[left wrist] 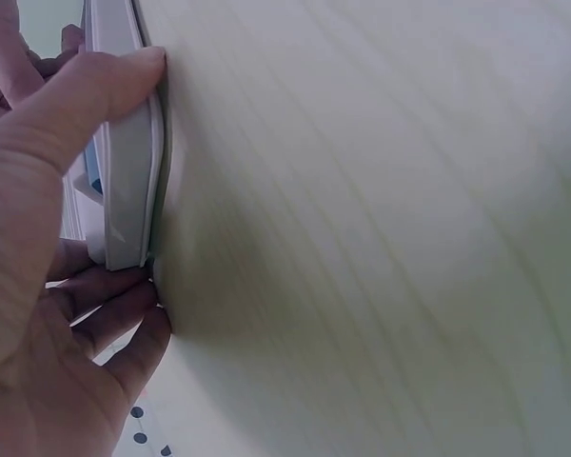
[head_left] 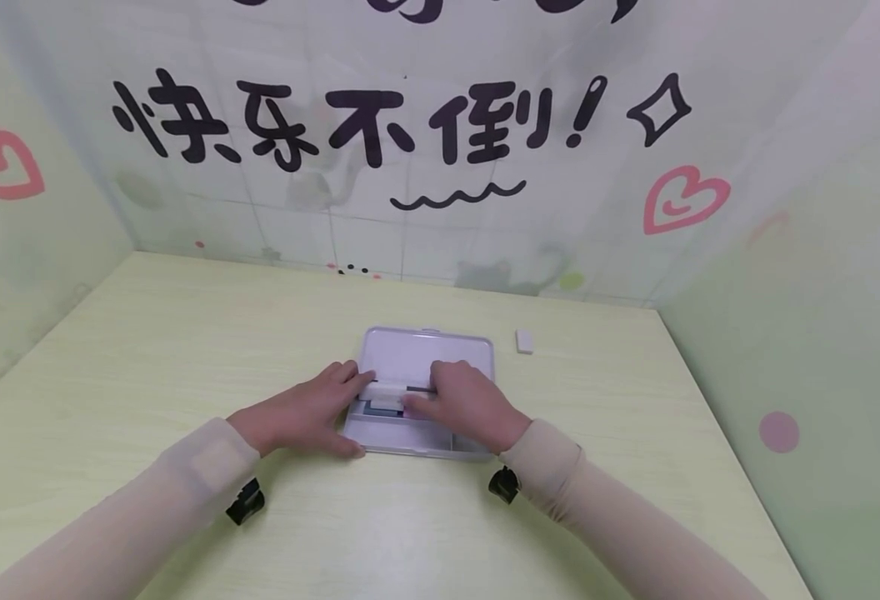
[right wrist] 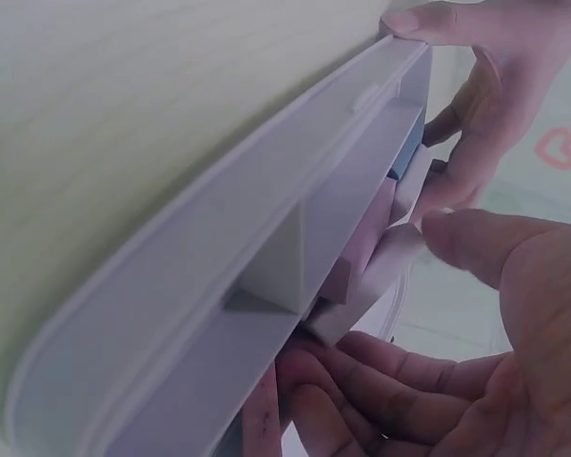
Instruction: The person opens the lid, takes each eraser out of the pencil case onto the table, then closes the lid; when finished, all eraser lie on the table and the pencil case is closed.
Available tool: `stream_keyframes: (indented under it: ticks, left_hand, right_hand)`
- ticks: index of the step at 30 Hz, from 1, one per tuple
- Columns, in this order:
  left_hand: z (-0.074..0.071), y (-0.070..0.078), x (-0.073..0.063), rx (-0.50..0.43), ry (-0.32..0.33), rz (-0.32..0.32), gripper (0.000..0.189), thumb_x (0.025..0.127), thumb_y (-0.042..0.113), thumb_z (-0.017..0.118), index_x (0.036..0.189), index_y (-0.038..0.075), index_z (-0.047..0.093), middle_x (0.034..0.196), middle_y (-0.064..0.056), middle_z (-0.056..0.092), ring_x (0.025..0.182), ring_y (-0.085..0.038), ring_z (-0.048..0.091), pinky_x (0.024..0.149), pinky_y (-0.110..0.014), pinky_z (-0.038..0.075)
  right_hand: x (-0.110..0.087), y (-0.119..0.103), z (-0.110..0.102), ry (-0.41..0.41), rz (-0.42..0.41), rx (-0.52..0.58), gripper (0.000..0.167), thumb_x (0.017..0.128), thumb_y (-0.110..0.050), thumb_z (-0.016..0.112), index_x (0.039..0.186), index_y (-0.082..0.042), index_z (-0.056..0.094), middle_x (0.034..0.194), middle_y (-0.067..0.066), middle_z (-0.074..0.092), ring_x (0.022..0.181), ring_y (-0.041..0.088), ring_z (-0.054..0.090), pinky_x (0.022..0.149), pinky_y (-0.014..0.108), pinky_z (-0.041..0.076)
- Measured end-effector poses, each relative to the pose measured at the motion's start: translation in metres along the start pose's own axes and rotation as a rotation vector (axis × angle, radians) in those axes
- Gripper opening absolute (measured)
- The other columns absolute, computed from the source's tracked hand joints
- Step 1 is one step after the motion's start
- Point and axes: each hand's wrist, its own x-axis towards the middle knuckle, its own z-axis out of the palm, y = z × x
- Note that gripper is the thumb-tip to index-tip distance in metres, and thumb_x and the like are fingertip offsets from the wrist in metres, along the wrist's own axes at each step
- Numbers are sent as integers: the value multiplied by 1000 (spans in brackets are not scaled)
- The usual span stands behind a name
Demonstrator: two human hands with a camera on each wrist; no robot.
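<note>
A pale plastic pencil case (head_left: 402,433) lies on the table, its lid (head_left: 395,346) folded back on the far side. My left hand (head_left: 305,412) grips the case's left end, thumb at the front edge and fingers at the hinge side. Over the case, my right hand (head_left: 473,408) holds a white bar-shaped piece (right wrist: 385,271), thumb toward one end and fingers curled at the other. The bar lies along the rear compartment, above a pink block (right wrist: 366,233) and a blue item (right wrist: 409,148). A pink stick (right wrist: 261,414) shows beside the right fingers.
A small white block (head_left: 524,342) lies on the table (head_left: 185,333) right of the lid. Printed wall sheets (head_left: 410,242) enclose the table at the back and both sides. Dark wrist cameras (head_left: 503,484) hang under both cuffs.
</note>
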Motion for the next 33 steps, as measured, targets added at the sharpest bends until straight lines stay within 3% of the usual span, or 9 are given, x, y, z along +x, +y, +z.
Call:
stream_keyframes:
  ticks: [9,19,22,27,33]
  left_hand:
    - [1,0,3,-8,-5,-12,100,78,42,88,156,-2,42,128,-6,51,113,-19,46,96,-37,51]
    - [-1,-1,2,-13,-1,-8,102,78,43,89,156,-3,42,128,-6,51,113,-19,46,96,-37,51]
    - [-1,-1,2,-12,0,-4,101,78,43,88,155,-3,42,126,-6,51,112,-19,46,95,-36,50]
    - [-1,0,2,-9,-2,-10,101,78,43,89,155,-3,43,125,-5,51,111,-18,46,94,-35,50]
    - [-1,1,1,3,-8,-36,101,77,43,90,155,-1,44,129,-7,52,114,-19,48,97,-38,52]
  right_hand:
    - [-3,-4,-2,-31,23,16,33,96,-36,69,85,-7,60,66,-1,50,56,13,45,53,26,36]
    - [-8,-1,-8,-66,22,78,33,96,-39,73,92,-8,65,68,-2,48,63,13,46,59,28,39]
    - [-9,1,-10,-68,-13,103,31,94,-38,76,96,-8,67,73,-2,54,68,13,50,63,28,43]
    - [-9,9,-15,-57,-135,94,37,92,-32,80,114,-4,72,94,2,70,85,14,60,79,29,52]
    - [-6,27,-19,-39,-233,111,50,90,-21,82,131,4,67,113,11,71,103,20,69,92,32,58]
